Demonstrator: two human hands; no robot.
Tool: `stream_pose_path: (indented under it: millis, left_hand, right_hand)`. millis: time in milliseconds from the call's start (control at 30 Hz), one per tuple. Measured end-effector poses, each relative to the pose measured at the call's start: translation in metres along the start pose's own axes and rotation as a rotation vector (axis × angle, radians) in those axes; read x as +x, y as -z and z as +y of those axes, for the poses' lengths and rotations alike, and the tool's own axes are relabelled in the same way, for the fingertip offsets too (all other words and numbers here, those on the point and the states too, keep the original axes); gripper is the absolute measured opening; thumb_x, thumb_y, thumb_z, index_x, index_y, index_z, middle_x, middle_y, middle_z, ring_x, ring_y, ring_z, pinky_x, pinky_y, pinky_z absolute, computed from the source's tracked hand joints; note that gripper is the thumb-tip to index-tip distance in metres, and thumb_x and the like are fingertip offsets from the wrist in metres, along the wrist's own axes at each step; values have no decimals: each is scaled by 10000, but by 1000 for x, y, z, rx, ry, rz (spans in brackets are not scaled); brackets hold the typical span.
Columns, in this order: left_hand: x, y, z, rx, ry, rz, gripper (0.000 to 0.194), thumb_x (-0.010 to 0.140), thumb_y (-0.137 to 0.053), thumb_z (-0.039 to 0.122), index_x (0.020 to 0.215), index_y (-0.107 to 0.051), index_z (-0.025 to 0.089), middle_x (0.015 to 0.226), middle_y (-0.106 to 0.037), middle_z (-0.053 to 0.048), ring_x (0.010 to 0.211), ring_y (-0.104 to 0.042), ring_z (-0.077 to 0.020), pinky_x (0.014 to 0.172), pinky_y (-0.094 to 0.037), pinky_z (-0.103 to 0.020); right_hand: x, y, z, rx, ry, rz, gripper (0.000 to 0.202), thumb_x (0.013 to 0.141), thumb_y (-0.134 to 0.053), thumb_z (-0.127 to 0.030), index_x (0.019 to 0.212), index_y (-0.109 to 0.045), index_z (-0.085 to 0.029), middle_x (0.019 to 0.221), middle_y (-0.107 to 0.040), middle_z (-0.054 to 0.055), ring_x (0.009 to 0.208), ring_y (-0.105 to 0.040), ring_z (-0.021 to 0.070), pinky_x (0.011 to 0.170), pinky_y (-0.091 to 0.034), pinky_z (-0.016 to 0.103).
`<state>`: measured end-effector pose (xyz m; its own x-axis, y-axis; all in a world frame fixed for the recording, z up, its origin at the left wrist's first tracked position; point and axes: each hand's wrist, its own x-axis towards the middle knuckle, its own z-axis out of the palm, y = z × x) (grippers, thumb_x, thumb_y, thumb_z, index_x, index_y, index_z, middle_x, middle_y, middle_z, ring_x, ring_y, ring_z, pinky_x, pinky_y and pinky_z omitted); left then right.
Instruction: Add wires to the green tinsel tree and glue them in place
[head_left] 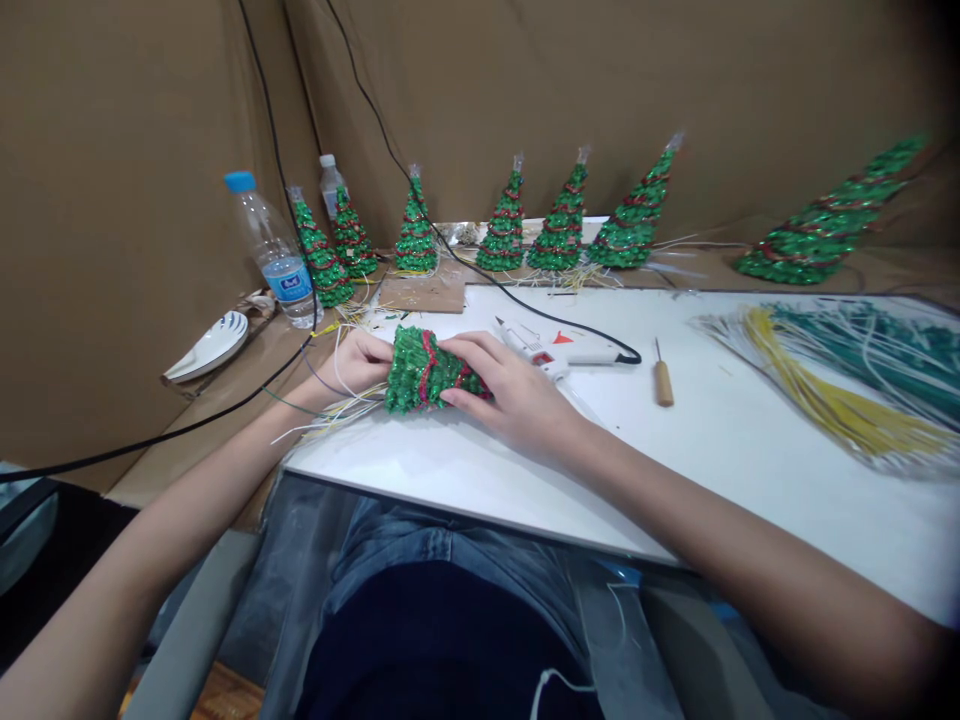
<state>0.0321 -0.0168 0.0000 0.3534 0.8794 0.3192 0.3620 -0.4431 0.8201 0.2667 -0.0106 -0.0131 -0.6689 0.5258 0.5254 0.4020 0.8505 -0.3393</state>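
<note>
A small beaded Christmas tree (409, 372), green with red garland, lies on its side above the white board's front left part. My right hand (514, 395) is wrapped round its narrower end, hiding the tip. At its wide base is my left hand (358, 362), fingers curled against the base's edge; what they pinch is hidden. Loose white and yellow wires (341, 412) trail leftward from the base, under my left hand. Just behind my right hand lies a white glue gun (574, 353), its black cord looping up to the left.
Several finished trees (500, 222) stand along the back edge. An awl (662, 383) and bundles of yellow (832, 400) and green wires (892, 350) lie on the board (645, 490) at right. A water bottle (289, 280) and white dish (214, 345) are at left. A black cord (187, 435) crosses there.
</note>
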Motion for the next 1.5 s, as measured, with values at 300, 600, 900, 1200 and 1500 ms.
stream_pose_path:
  millis: [300,600,900,1200,1500]
  left_hand:
    - [0,-1,-6,-20,-11,23,251,641,-760,352,585,-747,107,517,-648,-21,486,-532,-125,489,-425,-224]
    - [-1,-1,-5,-65,-30,9,238,652,-743,322,564,-728,102,538,-653,-29,491,-538,-123,486,-433,-216]
    - [0,2,-16,-35,-20,-10,216,670,-678,265,583,-734,75,511,-632,-25,503,-525,-123,507,-435,-218]
    - [0,0,-10,-63,-23,-16,215,673,-660,273,596,-734,87,498,-610,-9,486,-484,-101,479,-403,-197]
    - [2,1,-21,-65,-23,-20,225,667,-654,265,565,-718,76,488,-591,-18,489,-490,-113,505,-417,-224]
  right_hand:
    - [1,0,0,-5,-4,-6,443,901,-507,-362,1316,-445,-222,1287,-518,102,1141,-537,247,958,-463,434]
    - [3,15,6,62,24,9,445,941,-418,-438,1339,-418,-240,1326,-494,102,1205,-495,236,1012,-422,434]
    - [2,54,49,-43,-94,394,409,940,-398,-455,1263,-501,-226,1204,-564,109,1007,-572,228,907,-470,425]
    - [0,74,72,-60,-303,563,417,910,-416,-483,1169,-549,-185,1195,-589,131,999,-586,254,813,-491,410]
    - [-1,74,80,-66,-296,558,404,909,-411,-477,1157,-540,-187,1178,-583,136,976,-585,248,821,-487,414]
